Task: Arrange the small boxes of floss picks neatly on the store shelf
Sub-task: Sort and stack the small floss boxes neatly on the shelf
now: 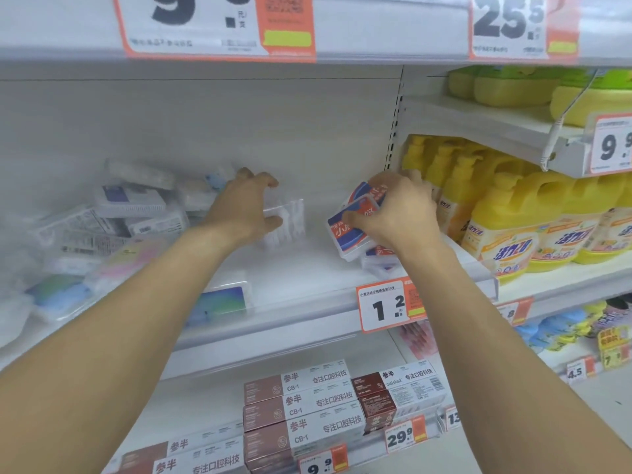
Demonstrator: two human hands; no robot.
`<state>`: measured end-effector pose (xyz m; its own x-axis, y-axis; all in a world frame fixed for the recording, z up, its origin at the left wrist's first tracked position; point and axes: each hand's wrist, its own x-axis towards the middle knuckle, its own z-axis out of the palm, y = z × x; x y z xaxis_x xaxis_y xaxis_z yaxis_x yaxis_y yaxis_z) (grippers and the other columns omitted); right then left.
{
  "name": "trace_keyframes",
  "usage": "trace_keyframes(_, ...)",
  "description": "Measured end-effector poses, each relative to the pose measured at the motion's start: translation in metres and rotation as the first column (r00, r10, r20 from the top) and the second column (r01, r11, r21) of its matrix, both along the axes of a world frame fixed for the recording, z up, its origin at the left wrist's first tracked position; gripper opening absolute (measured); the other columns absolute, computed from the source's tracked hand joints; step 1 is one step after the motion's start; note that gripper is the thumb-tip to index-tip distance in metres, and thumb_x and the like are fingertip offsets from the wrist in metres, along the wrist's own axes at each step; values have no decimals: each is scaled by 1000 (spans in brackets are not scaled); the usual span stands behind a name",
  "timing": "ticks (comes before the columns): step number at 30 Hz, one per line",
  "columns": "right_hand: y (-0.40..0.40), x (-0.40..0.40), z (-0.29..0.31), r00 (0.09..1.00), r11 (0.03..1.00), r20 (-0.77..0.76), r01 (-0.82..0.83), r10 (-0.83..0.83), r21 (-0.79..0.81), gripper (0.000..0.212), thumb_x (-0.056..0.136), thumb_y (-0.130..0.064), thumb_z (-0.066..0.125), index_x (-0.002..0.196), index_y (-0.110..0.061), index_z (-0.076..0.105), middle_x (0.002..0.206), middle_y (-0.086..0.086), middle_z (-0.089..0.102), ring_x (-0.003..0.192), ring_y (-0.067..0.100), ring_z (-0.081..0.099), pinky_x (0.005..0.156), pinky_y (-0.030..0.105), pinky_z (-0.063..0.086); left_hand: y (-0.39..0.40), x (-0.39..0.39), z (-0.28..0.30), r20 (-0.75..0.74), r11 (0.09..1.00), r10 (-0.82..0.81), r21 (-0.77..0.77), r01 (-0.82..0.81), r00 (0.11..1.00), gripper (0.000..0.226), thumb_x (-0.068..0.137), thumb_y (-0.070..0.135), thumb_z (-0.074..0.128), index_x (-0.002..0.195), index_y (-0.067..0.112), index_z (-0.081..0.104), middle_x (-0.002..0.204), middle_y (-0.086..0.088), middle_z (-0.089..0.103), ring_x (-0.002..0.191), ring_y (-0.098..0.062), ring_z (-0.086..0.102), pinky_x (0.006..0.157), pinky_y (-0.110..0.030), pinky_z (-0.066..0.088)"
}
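1. Right hand (398, 208) grips two red-and-blue floss boxes (355, 217), fingers curled over their top edges, thumb hidden. The boxes tilt, stacked unevenly, at the right end of the shelf (307, 268). More of the same boxes (379, 260) lie flat beneath them.
2. Left hand (251, 206) holds a clear plastic box (285, 217) mid-shelf, thumb and fingers curled round its sides.
3. Step in hand, as I judge it: squaring up the red-and-blue pair. Best to stand them flush, labels forward, against the ones already lying there, and set them down before letting go.
4. Open room: bare shelf floor lies between the two hands, and forward toward the clear front rail (273, 311). A good staging spot.
5. Edges: the shelf upright (395, 121) and yellow bottles (506, 220) stand just beside the right hand, so there is little slack that way.
6. Left side: a loose heap of pale packets (113, 217), easily toppled. A blue-green box (222, 302) leans against the front rail.
7. Price tag (390, 304) clips on below the floss boxes.
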<state>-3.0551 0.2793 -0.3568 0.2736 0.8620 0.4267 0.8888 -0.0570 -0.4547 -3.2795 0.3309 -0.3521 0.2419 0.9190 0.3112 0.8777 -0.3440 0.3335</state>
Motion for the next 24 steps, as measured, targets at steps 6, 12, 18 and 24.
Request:
trace_keyframes(6, 2, -12, 11, 955, 929, 220, -113, 199, -351, 54, 57, -51, 77, 103, -22, 73, 112, 8, 61, 115, 28, 49, 84, 32, 43, 0, -23, 11, -5, 992, 4, -127, -4, 1000, 66, 73, 40, 80, 130, 23, 53, 125, -4, 45, 116, -21, 51, 86, -25, 37)
trace_keyframes(12, 3, -20, 21, 954, 906, 232, -77, 188, -416, 69, 47, -40, 79, 114, -27, 67, 126, 2, 57, 110, 29, 55, 86, 37, 54, -10, -46, 17, 191, 984, 42, -176, -8, 981, 57, 70, 38, 83, 120, 23, 60, 114, 2, 58, 103, -17, 59, 87, -26, 45)
trace_keyframes(18, 2, -45, 28, 965, 951, 188, -125, 183, -284, 64, 66, -41, 78, 124, -24, 58, 128, 9, 50, 118, 32, 50, 97, 40, 46, -29, -68, 17, 314, 971, 49, -239, 29, 948, 71, 64, 36, 88, 127, 23, 57, 115, 3, 58, 93, -15, 57, 79, -24, 44)
trace_keyframes(24, -20, -104, 40, 701, 716, -341, -690, 627, -103, 92, 72, -40, 85, 146, -45, 32, 144, -7, 42, 125, 11, 49, 98, 26, 47, -55, -84, 30, 665, 987, 33, -139, 80, 746, 66, 57, 32, 93, 115, 23, 64, 109, 3, 66, 94, -9, 63, 82, -22, 52)
